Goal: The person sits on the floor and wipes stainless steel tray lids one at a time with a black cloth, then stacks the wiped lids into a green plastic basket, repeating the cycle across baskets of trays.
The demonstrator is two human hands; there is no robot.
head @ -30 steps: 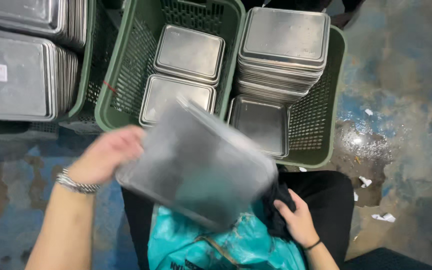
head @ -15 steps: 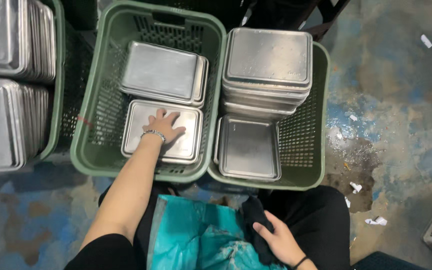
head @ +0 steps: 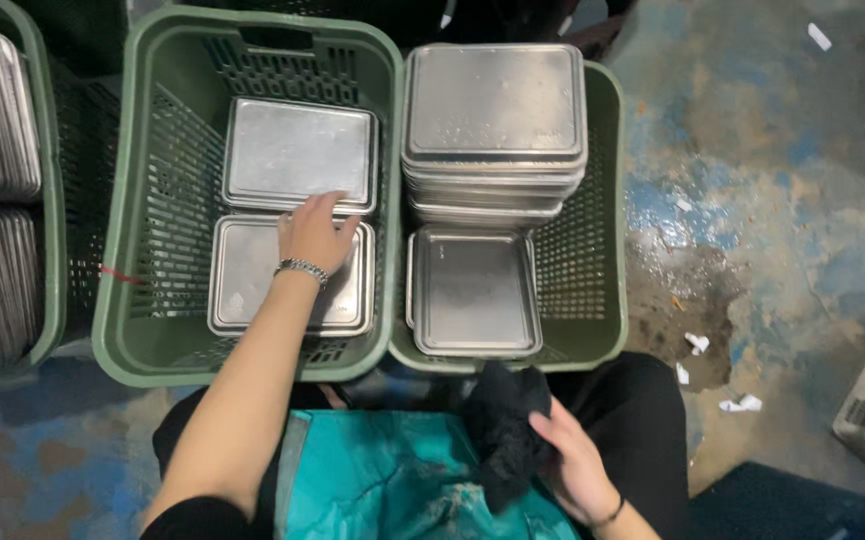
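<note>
Resting flat, fingers spread, L hand [head: 314, 232] on near steel tray [head: 290, 277], centre-left of frame; far tray [head: 298, 153] just above fingertips. R hand [head: 574, 463] clamps black cloth [head: 505, 428], bottom centre.

A tall stack of steel lids [head: 494, 115] fills the right green basket [head: 607, 250]. In front of the stack lies a single tray [head: 474, 292]; right of it, paper scraps [head: 737, 403] litter the wet floor [head: 752, 200].

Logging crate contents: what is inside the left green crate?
The left green crate holds two metal trays lying flat: the far tray and the near tray, on which the left hand rests. Anything beneath them is covered.
</note>
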